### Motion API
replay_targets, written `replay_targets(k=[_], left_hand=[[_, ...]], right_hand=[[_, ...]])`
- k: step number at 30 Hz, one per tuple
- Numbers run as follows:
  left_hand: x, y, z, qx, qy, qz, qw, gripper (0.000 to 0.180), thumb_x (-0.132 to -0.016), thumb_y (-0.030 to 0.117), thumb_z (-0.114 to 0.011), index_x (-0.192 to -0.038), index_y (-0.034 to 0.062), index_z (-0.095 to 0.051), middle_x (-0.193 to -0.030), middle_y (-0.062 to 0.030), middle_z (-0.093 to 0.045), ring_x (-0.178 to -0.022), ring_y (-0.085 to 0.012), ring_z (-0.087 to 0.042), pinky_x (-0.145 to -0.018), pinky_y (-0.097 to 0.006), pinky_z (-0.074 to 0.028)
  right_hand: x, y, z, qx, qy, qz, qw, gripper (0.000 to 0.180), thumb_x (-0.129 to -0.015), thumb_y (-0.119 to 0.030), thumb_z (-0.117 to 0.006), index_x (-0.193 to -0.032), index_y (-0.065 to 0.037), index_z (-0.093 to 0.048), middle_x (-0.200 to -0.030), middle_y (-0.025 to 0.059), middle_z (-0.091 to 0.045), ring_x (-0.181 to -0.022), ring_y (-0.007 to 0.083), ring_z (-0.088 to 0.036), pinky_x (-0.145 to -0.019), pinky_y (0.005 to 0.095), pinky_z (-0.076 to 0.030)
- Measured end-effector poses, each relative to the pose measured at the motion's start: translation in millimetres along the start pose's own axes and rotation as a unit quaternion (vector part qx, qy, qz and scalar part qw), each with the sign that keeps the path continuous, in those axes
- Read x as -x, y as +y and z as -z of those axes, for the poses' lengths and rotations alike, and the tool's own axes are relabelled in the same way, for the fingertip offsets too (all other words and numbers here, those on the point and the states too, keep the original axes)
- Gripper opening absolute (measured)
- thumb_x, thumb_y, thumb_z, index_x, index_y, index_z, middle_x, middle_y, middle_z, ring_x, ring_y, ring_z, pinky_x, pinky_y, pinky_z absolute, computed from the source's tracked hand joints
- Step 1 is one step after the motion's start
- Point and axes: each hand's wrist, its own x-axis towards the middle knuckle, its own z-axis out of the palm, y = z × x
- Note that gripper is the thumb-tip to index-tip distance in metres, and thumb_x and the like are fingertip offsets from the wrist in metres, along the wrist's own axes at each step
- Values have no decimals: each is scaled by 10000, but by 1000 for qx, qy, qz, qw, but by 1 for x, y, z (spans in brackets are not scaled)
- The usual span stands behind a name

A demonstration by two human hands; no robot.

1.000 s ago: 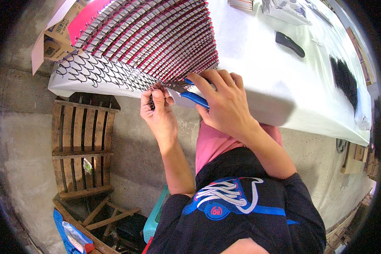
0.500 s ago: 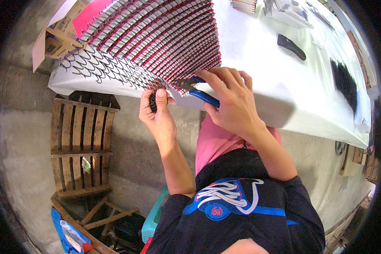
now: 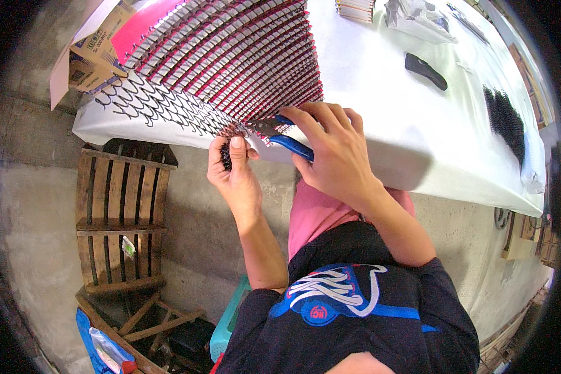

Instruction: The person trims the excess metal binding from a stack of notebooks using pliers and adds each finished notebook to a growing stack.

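Two hands at table edge; right hand (image 3: 333,156) gripping blue-handled pliers (image 3: 280,134) — left hand (image 3: 234,174) pinching wire binding (image 3: 227,134) beside jaws.

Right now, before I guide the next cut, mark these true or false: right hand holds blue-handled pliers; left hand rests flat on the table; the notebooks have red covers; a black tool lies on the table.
1. The right hand holds blue-handled pliers: true.
2. The left hand rests flat on the table: false, it pinches the wire binding at the edge.
3. The notebooks have red covers: true.
4. A black tool lies on the table: true.
5. The floor holds nothing: false, a wooden pallet stands there.
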Motion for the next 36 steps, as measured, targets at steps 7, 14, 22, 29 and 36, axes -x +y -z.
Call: replay_targets(k=[7,14,22,29,36], left_hand=[[1,1,-4,-1,8,11,1000,175,-900,165,-600,-985,16,-571,-847,-23,-577,-707,-76,-499,-579,-216,-409],[3,-7,-10,58,19,1,998,215,-916,208,-578,-1013,17,-565,-850,-7,-561,-732,-69,-502,-580,-197,-406],[3,-8,14,520,-18,236,821,244,-879,76,-509,-1093,-40,-518,-1088,-193,-578,-1007,-269,-593,-885,-301,-542],[-4,11,13,368,-19,148,918,339,-901,114,-560,-1207,-20,-497,-1154,-168,-541,-1001,-235,-575,-824,-273,-558],[-6,16,-4,57,11,34,998,232,-877,131,-622,-1074,14,-585,-995,-55,-619,-854,-107,-591,-671,-210,-497]], right_hand=[[-2,0,-2,-9,-22,1,1000,564,-635,-124,-702,-1171,-156,-530,-1012,67,-562,-956,256,-558,-800,392,-421],[1,11,-19,-68,-53,-9,996,450,-672,-162,-693,-1096,-156,-543,-905,42,-559,-860,234,-588,-680,391,-473],[-1,8,-3,-12,50,30,998,477,-685,-197,-700,-1135,-174,-543,-1004,28,-563,-975,221,-542,-854,420,-341],[-4,2,-1,-5,44,31,999,529,-663,-197,-712,-1161,-170,-537,-1030,36,-557,-1002,220,-525,-878,434,-318],[-9,4,-2,-12,31,32,999,573,-633,-129,-706,-1180,-155,-537,-1053,58,-558,-989,247,-528,-874,414,-347]])
